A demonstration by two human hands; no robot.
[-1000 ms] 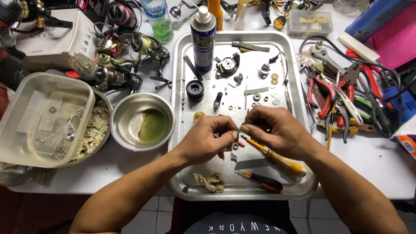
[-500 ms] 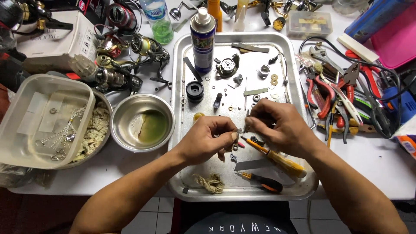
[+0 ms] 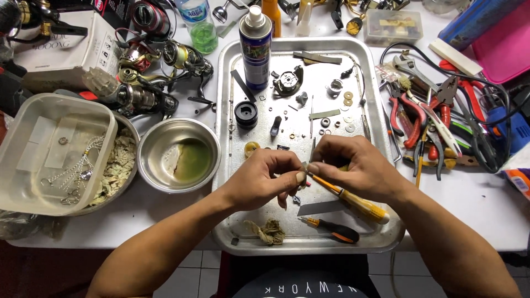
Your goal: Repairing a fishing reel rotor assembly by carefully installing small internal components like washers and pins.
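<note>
While both hands meet over the metal tray, the left hand pinches a small metal part between thumb and fingertips, and the right hand closes on the same part from the other side. A yellow-handled screwdriver lies just under the right hand. Since the earlier frame the hands have barely shifted, and the pinch is unchanged

Two hands, the left hand and the right hand, meet over one metal tray. In the tray lie two screwdrivers, one yellow-handled and one black-and-orange, one spray can and one rag. One steel bowl and one clear plastic tub sit left.
</note>
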